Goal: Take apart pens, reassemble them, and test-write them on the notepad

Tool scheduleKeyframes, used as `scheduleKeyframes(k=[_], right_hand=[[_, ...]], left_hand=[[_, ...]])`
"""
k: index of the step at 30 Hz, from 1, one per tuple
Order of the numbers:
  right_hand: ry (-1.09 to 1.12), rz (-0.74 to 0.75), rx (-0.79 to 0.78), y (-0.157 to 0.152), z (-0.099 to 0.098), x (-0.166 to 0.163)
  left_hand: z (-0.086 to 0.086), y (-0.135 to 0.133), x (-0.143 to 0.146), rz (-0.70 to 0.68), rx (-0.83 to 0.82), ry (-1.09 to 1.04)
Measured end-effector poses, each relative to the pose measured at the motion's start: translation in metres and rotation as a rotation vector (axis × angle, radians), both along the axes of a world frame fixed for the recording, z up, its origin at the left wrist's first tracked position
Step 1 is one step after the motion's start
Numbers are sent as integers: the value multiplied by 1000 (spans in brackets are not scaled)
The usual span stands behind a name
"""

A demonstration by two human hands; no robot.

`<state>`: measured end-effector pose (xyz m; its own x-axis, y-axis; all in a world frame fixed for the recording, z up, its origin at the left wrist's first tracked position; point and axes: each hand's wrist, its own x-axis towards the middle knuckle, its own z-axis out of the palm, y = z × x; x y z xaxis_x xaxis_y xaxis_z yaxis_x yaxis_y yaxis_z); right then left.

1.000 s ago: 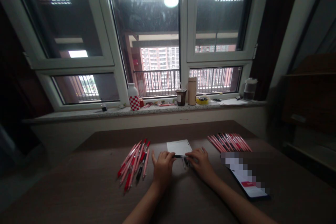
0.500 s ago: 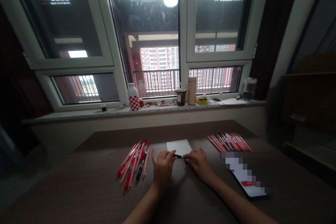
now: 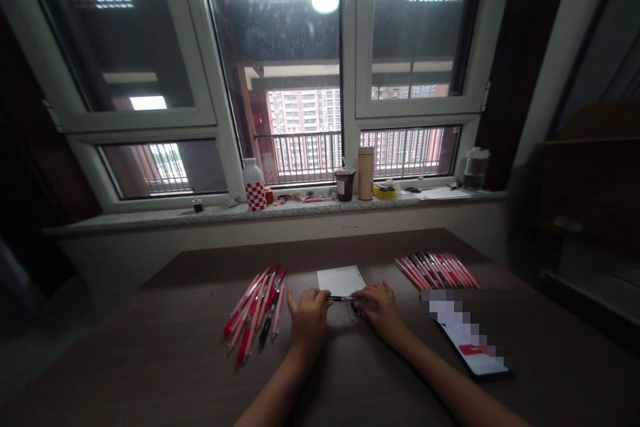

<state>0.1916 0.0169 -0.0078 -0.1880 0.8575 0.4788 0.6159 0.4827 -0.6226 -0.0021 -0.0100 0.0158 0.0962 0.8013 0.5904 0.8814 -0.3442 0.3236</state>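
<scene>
Currently, the left hand (image 3: 309,319) and the right hand (image 3: 380,310) pinch opposite ends of a dark pen (image 3: 341,298), held roughly level at the near edge of the white paper (image 3: 339,277) on the worktop (image 3: 190,360). Slim pieces (image 3: 351,314) lie beside the right hand, partly hidden; their form cannot be told. A loose pile of writing tools (image 3: 257,313) lies left of the left hand; an even row of writing tools (image 3: 437,271) lies beyond the right hand, near the phone (image 3: 480,350). Judged by layout, work is partway: row arranged, held pen in process, pile unaligned

On table (image 3: 180,347): pen pile (image 3: 256,312) left, paper (image 3: 341,278) centre, pen row (image 3: 437,271) right, phone (image 3: 487,365) before row. Held pen (image 3: 342,298) before paper.
</scene>
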Motion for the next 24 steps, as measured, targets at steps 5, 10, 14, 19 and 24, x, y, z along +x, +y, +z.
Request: scheduleKeyframes(k=[5,10,14,19,24], right_hand=[[-12,-1,-7,2,-3,1],[-15,-1,-7,4,-5,2],[-9,-2,-6,3,-4,2],[-8,4,-19,1,0,1],[-8,8,-30,0,1,0]], left_hand=[[0,0,0,10,-26,-10],[1,0,0,29,-30,-28],[2,1,-1,32,-32,-37],[2,0,-1,3,-28,-62],[3,-1,-1,3,-18,-66]])
